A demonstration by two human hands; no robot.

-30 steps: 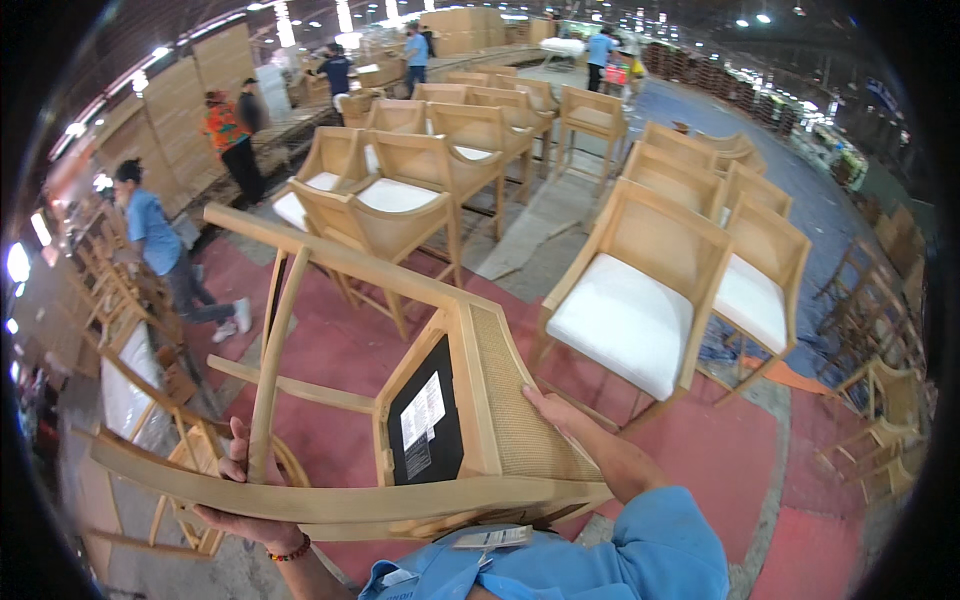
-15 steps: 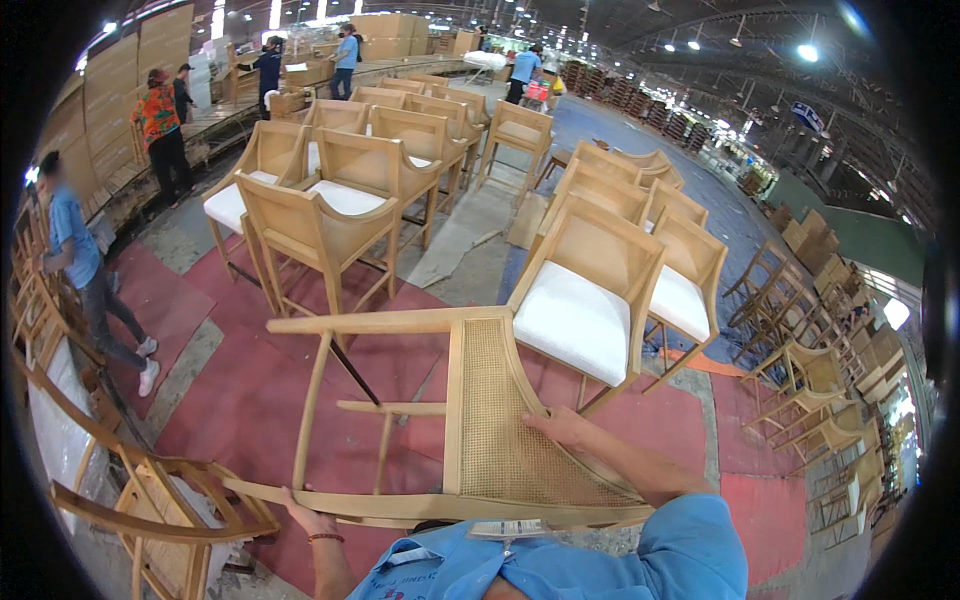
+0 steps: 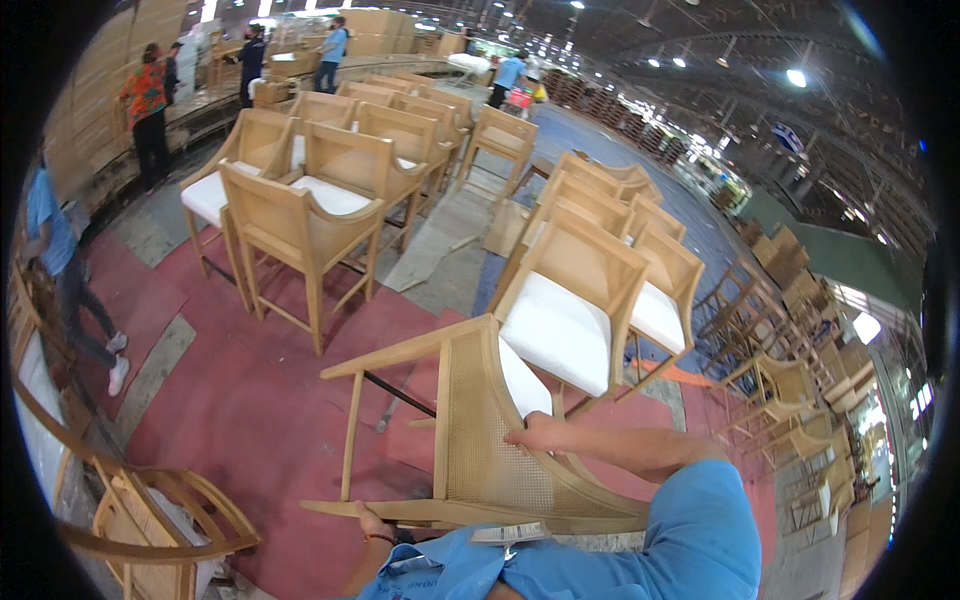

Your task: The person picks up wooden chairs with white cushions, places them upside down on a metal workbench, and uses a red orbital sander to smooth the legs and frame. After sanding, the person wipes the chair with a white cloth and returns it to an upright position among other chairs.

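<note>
A tall wooden chair (image 3: 490, 440) with a woven cane back lies tipped sideways before me, its legs pointing left. My left hand (image 3: 374, 524) grips the lower leg near my body. My right hand (image 3: 537, 432) is closed over the curved edge beside the cane panel, and some of its fingers are hidden. A white padded surface (image 3: 520, 380) shows just beyond that edge; whether it belongs to the held chair I cannot tell. Close behind it stands an upright chair with a white seat (image 3: 555, 335).
Several matching chairs (image 3: 300, 215) stand in rows ahead. Another wooden chair (image 3: 150, 520) lies at lower left, beside red floor sheeting (image 3: 230, 390). A person in a blue shirt (image 3: 60, 240) is at far left; other people (image 3: 148, 110) are farther back. More chairs (image 3: 790, 390) line the right.
The held chair has turned, its legs swinging right and foreshortening, and a white surface now shows behind it. Both hands keep their hold. The view has shifted, and the person at far left sits nearer the rim.
</note>
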